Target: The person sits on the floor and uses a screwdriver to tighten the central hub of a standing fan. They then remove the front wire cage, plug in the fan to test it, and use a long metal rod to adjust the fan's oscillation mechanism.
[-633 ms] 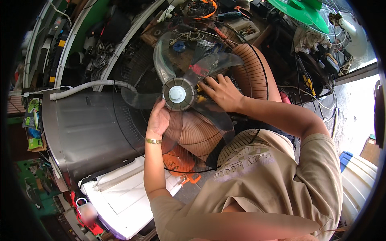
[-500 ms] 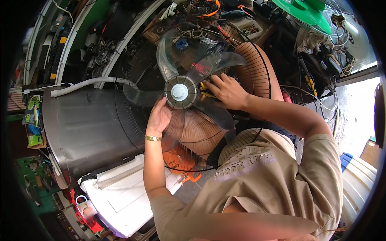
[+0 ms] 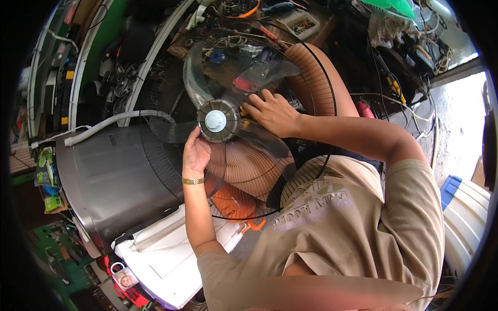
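A fan with dark translucent blades (image 3: 272, 144) and a round hub with a pale blue cap (image 3: 216, 121) stands in front of me, inside a black wire guard ring (image 3: 335, 98). My left hand (image 3: 196, 154) grips the hub's lower left edge, thumb at the rim and the other fingers partly hidden beneath. On the hub's right side, my right hand (image 3: 273, 113) reaches between the blades with its fingers bent over a yellow-handled tool (image 3: 243, 110). Most of that tool is covered by the fingers and the hub, so its exact kind does not show.
A dark grey metal drum-like body (image 3: 111, 171) lies to the left, with a grey hose (image 3: 111, 121) over it. Nearer stand a white lidded box (image 3: 168, 259) and an orange object (image 3: 231, 199). A cluttered bench holds a small parts tray (image 3: 301, 25). Cables (image 3: 415, 106) hang at right.
The view has shifted, so the fan and both hands appear slightly further left. Both hands keep their places at the hub, and the blades look almost unturned.
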### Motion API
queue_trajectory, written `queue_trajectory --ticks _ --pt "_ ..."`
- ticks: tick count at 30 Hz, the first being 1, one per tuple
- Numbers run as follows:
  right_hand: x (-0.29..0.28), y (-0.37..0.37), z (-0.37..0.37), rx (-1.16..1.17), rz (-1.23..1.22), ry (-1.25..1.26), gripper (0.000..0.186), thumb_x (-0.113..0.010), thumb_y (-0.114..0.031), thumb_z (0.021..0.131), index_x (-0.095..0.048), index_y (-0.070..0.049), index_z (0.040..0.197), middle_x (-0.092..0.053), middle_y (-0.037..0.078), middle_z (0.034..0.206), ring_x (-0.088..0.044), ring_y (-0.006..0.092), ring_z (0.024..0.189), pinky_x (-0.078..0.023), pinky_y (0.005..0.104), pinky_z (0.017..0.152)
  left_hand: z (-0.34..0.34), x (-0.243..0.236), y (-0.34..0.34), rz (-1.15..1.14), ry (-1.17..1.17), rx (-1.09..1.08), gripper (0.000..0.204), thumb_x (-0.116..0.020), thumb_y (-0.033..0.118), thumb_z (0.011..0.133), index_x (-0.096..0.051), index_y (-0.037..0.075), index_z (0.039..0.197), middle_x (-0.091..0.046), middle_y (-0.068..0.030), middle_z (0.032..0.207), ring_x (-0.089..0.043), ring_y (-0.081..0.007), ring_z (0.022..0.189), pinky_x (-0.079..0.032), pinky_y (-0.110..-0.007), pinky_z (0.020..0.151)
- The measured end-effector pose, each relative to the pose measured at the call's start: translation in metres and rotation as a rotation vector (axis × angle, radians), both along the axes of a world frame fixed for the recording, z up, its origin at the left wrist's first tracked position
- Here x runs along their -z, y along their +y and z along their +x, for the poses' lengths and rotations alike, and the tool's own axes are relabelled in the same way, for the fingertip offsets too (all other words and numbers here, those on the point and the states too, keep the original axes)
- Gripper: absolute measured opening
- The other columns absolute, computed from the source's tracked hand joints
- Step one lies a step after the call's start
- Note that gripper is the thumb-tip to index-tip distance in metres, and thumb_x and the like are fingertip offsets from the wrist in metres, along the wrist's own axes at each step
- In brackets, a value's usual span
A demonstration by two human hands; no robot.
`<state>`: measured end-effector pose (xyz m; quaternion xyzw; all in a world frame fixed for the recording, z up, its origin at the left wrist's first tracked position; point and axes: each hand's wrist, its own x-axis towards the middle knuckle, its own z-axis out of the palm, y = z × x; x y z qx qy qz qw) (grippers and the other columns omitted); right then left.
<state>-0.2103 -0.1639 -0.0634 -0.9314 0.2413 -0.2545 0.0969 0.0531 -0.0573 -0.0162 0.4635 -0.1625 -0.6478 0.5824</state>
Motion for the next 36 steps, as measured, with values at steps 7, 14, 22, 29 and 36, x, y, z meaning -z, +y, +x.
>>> queue_trajectory --ticks 7,14,22,29,36 --pt "0.009 -0.001 -0.002 -0.026 -0.003 -0.014 0.042 -0.056 -0.024 0.082 -0.056 -0.005 0.121 -0.051 0.007 0.106 -0.053 0.0249 0.084 -0.049 0.032 0.063 -0.016 -0.004 0.004 0.039 -0.056 -0.093 0.032 -0.05 0.02 0.097 -0.053 0.0 0.122 -0.06 -0.0088 0.123 -0.056 -0.02 0.114 -0.043 -0.036 0.101" --pt "0.021 -0.008 -0.001 0.093 -0.217 -0.115 0.039 -0.054 -0.025 0.084 -0.058 -0.011 0.12 -0.05 0.003 0.102 -0.05 0.0209 0.082 -0.041 0.0295 0.067 -0.009 -0.005 0.003 0.093 0.034 -0.102 0.029 -0.049 0.02 0.098 -0.056 0.001 0.118 -0.063 -0.0079 0.119 -0.058 -0.0183 0.112 -0.044 -0.033 0.099" --pt "0.021 -0.027 0.005 -0.004 -0.164 -0.097 0.036 -0.055 -0.025 0.082 -0.059 -0.007 0.112 -0.053 0.007 0.1 -0.058 0.0244 0.075 -0.05 0.0328 0.058 -0.032 -0.002 0.011 0.015 -0.094 -0.201 0.029 -0.051 0.024 0.097 -0.057 0.002 0.115 -0.064 -0.0068 0.115 -0.06 -0.0179 0.106 -0.047 -0.032 0.094" --pt "0.022 -0.037 0.007 -0.094 -0.106 -0.093 0.037 -0.058 -0.022 0.079 -0.059 -0.005 0.112 -0.055 0.009 0.101 -0.062 0.0291 0.077 -0.055 0.0362 0.058 -0.032 -0.006 0.017 0.045 -0.014 -0.247 0.028 -0.052 0.023 0.097 -0.056 0.002 0.115 -0.061 -0.0088 0.118 -0.056 -0.0172 0.107 -0.051 -0.029 0.084" --pt "0.021 -0.037 0.006 -0.086 -0.062 -0.079 0.038 -0.058 -0.022 0.078 -0.06 -0.006 0.113 -0.055 0.008 0.102 -0.062 0.0294 0.08 -0.056 0.0359 0.06 -0.056 0.004 0.052 0.077 -1.266 -0.588 0.047 -0.06 0.031 0.091 -0.043 -0.001 0.121 -0.046 -0.0136 0.121 -0.052 -0.0315 0.104 -0.042 -0.042 0.095"
